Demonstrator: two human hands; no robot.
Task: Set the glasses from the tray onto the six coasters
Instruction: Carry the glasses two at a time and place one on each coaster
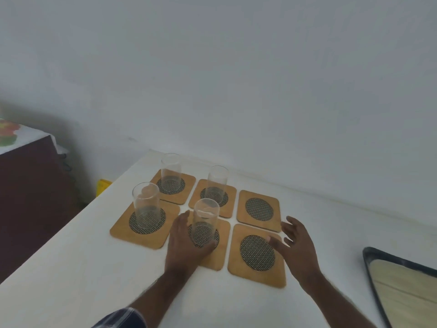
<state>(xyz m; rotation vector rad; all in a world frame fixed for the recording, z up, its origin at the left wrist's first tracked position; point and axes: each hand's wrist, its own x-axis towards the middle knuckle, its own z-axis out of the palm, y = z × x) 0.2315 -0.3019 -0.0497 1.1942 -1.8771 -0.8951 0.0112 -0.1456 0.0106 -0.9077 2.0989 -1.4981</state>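
Several square wooden coasters with dark mesh centres lie in two rows on the white table. Clear tall glasses stand on the back left (170,171), back middle (216,183) and front left (145,204) coasters. A further glass (205,216) stands on the front middle coaster (223,254), and my left hand (182,242) is wrapped around its base. My right hand (298,242) hovers with fingers spread over the right edge of the front right coaster (238,271). That coaster and the back right coaster (242,218) carry no glass.
The dark-rimmed tray (369,263) with a pale wooden floor lies at the right edge of the view, and no glass shows on its visible part. A white wall runs behind the table. The table's left edge drops off beside a dark cabinet (30,197).
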